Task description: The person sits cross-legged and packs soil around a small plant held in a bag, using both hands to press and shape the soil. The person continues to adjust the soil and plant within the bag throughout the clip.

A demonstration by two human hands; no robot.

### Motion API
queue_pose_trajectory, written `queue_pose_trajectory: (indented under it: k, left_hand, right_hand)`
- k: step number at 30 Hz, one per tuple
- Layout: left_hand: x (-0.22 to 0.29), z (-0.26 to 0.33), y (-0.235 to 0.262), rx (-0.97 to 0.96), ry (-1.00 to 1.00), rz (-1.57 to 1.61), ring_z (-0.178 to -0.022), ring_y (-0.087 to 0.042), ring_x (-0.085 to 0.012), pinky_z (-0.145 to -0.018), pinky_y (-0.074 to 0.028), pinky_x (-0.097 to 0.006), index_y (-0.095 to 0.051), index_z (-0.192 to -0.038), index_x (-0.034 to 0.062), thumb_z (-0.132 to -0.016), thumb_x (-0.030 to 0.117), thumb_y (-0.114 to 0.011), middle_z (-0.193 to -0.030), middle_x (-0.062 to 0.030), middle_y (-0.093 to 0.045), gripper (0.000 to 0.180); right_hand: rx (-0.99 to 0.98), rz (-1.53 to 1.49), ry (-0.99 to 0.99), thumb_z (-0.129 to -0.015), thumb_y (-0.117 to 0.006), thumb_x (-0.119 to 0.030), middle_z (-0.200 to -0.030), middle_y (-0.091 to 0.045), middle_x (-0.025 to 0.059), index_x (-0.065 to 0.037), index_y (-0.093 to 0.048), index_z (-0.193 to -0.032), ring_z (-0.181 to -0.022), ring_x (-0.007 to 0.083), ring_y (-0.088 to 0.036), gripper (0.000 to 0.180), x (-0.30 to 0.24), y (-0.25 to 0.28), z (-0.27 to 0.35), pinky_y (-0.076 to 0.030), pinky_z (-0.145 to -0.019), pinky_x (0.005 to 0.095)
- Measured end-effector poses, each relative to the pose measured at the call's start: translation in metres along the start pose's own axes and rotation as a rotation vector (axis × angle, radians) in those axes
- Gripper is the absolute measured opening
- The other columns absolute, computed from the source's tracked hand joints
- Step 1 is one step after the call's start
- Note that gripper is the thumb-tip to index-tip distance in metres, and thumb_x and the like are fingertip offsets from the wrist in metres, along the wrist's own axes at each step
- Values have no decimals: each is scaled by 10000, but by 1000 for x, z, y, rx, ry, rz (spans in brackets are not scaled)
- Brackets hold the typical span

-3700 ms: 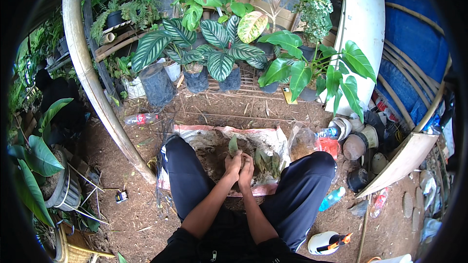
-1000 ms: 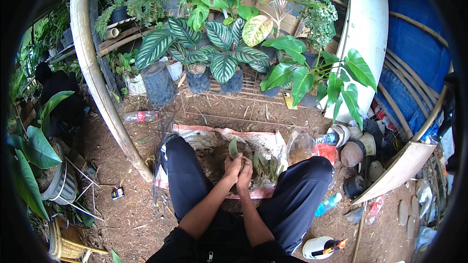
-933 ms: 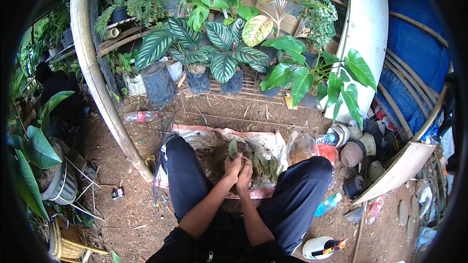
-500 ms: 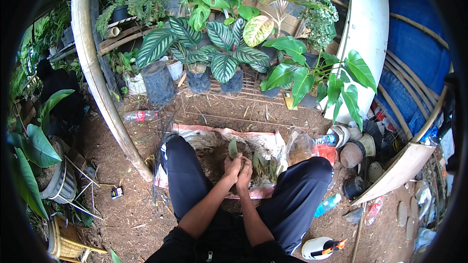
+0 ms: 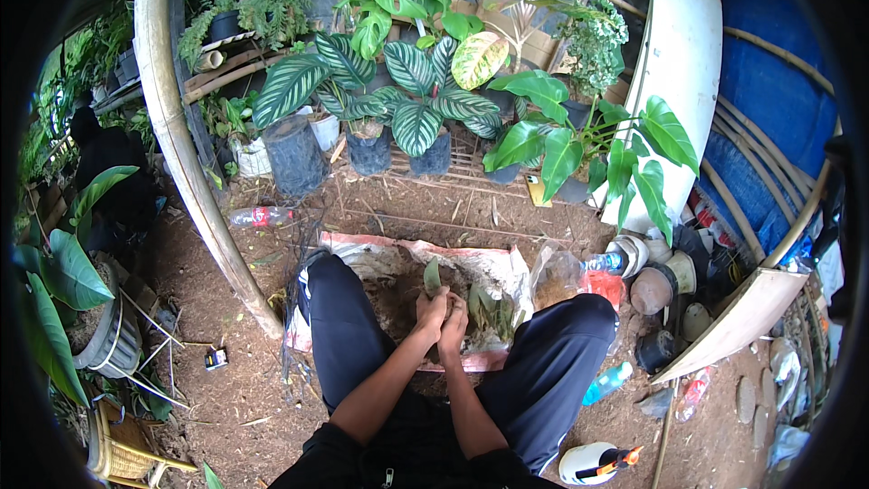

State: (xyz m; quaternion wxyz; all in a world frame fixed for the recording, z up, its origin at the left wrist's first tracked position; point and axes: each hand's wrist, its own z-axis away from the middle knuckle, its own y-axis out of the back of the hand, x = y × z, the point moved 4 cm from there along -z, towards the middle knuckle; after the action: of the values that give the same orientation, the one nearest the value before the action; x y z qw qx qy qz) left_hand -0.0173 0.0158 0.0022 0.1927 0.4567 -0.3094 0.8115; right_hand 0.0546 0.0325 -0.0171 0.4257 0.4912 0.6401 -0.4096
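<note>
Pressing together over the sack [image 5: 398, 258], left hand [image 5: 431, 310] and right hand [image 5: 453, 324] keep their grip closed around a small leafy cutting [image 5: 433, 275] — nothing has shifted lately, so the work stays mid-step.

Knees [image 5: 579, 326] hem the hands [image 5: 442, 317] on both sides; bare soil [image 5: 453, 213] lies open ahead; pots [image 5: 398, 149] wall it beyond.

We press our left hand [image 5: 432, 306] and right hand [image 5: 455, 324] together around a small leafy cutting [image 5: 432, 276], apparently gripping it, above the soil-strewn sack [image 5: 380, 258].
</note>
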Motion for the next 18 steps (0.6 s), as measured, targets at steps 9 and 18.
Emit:
queue_pose_trajectory:
  k: [9, 18]
  left_hand:
    - [-7, -6, 1, -18, -57, 43, -749, -559, -151, -642, -459, -316, -556, -981, 20, -826, 220, -614, -866, -63, -576, 260]
    - [-13, -11, 1, 24, -58, 19, -711, -567, -152, -622, -467, -311, -558, -968, 25, -815, 190, -626, -836, -67, -594, 235]
  right_hand:
    - [8, -22, -40, -945, -287, -225, -1006, -579, 125, 17, -539, -1075, -939, 217, -548, 373, 3, 0, 2, -423, -844, 322]
    - [22, -97, -82, -940, -284, -215, -1004, -585, 112, 12, -543, -1069, -923, 206, -557, 368, 8, -1, 3, -433, -829, 312]
